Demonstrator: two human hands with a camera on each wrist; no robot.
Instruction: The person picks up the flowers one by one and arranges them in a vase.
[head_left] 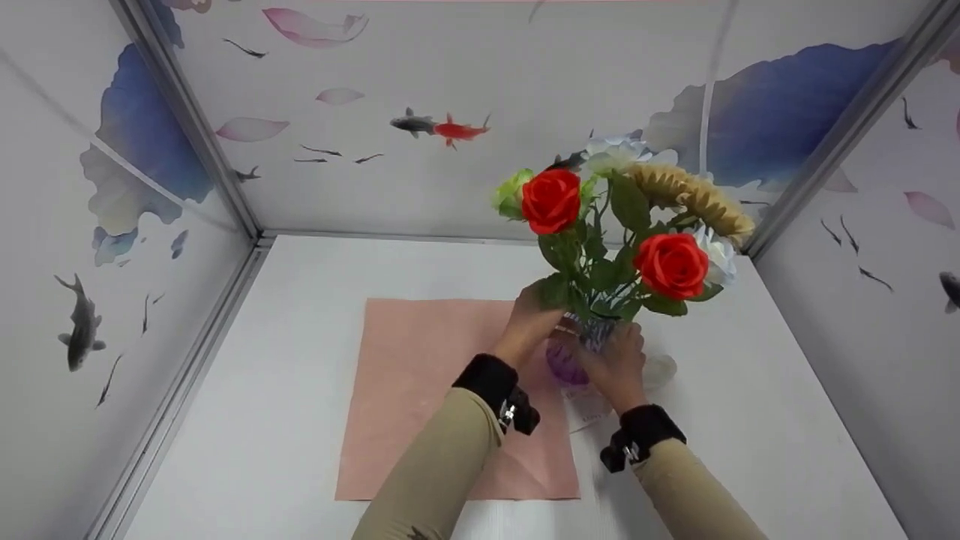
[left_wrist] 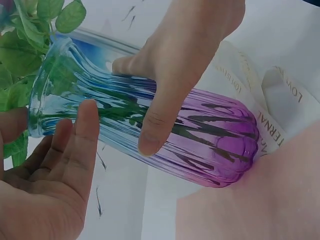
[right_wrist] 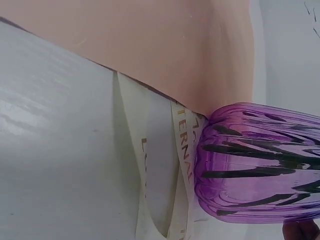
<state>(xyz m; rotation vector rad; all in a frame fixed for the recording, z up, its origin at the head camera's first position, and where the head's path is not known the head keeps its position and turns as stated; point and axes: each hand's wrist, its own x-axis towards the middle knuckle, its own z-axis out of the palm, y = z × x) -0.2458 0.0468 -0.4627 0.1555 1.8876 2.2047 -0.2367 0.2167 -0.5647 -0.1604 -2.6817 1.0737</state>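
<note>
A glass vase (left_wrist: 220,135), blue at the neck and purple at the base, stands at the right edge of a pink paper sheet (head_left: 435,390). Flower stems show through its ribbed wall, down into the purple base (right_wrist: 250,175). My right hand (head_left: 619,364) grips the vase around its middle, thumb across the front in the left wrist view. At the rim and neck is my left hand (left_wrist: 60,175), its fingers loosely extended beside the glass. Above the hands spread red roses (head_left: 673,265), a yellow-brown bloom (head_left: 690,196), pale blue flowers (head_left: 615,154) and green leaves.
A cream ribbon (right_wrist: 184,150) with printed lettering lies in loops by the vase base, close to the paper's edge. A pale round item (head_left: 660,371) sits right of the vase. White panels with fish and petal prints enclose the white table (head_left: 247,420) at the back and sides.
</note>
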